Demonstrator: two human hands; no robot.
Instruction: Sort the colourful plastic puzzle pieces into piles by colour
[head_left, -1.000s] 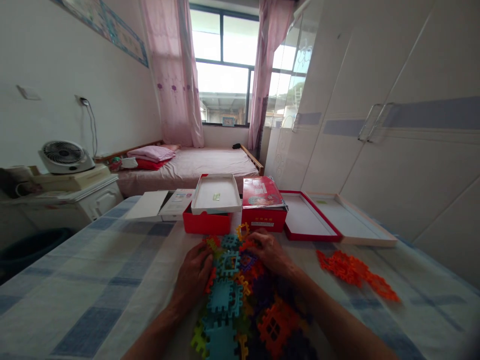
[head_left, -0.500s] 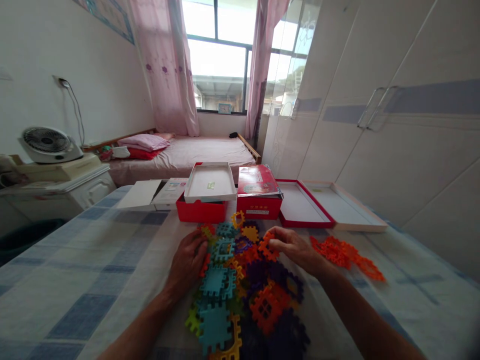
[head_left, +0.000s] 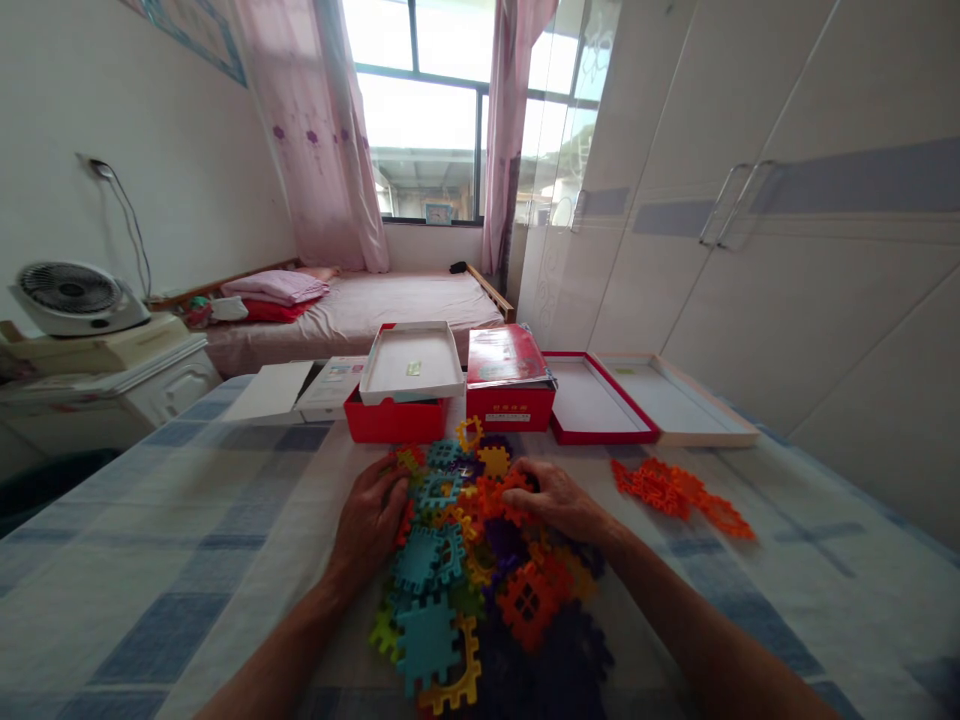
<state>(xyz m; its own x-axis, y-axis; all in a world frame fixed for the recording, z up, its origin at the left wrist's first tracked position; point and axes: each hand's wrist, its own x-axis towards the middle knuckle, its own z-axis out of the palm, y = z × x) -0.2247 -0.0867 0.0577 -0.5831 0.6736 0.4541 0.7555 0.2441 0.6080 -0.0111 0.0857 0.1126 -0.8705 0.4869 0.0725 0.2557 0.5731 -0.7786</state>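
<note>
A heap of notched plastic building pieces (head_left: 427,640) in turquoise, orange, purple, yellow and green lies between my hands. My left hand (head_left: 369,515) rests along the heap's left edge. Its fingers are loosely bent and reach a yellow-green piece (head_left: 410,458), with no clear grip on anything. Over the heap's right upper part, my right hand (head_left: 559,497) pinches an orange piece (head_left: 501,498) between thumb and fingers. Neighbouring orange pieces partly hide its outline. Lower in the heap sits an orange window piece (head_left: 527,605).
More orange pieces (head_left: 682,492) lie together right of my right arm. Behind the heap stand a red box (head_left: 394,420) with a white lid (head_left: 412,360) on it, another red box (head_left: 510,405), and shallow trays (head_left: 600,400). A checked cloth (head_left: 217,560) covers the table.
My right hand has moved left, further over the heap, with the orange piece. My left hand stays at the heap's left edge. The whole view has shifted slightly.
</note>
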